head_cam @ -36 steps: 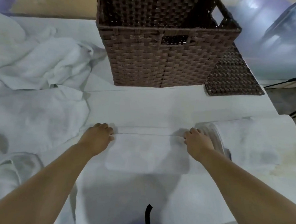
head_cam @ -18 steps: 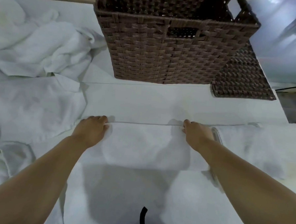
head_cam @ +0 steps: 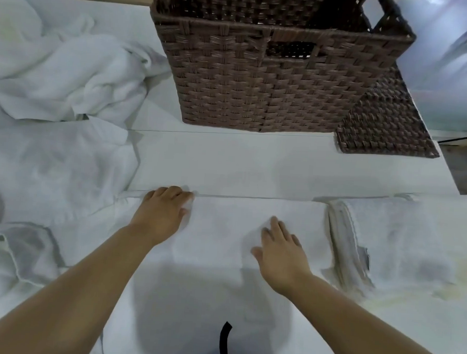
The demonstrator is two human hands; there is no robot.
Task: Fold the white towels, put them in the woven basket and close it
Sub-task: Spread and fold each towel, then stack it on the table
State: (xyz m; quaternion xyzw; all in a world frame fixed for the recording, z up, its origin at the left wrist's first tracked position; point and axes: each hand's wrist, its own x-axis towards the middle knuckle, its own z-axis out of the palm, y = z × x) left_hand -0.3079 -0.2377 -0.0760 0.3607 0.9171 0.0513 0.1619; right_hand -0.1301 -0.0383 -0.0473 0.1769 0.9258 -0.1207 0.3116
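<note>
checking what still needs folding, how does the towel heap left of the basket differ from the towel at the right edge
The crumpled towel heap lies bunched in loose ridges; the folded towel lies flat in stacked layers. The heap sits far back, left of the woven basket; the folded towel lies nearer, right of the half-folded towel. Both are white and outside the basket.

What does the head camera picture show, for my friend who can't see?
The left hand grips the far edge of a white towel while the right hand lies flat on it. An open woven basket stands behind, a folded towel at the right.
</note>
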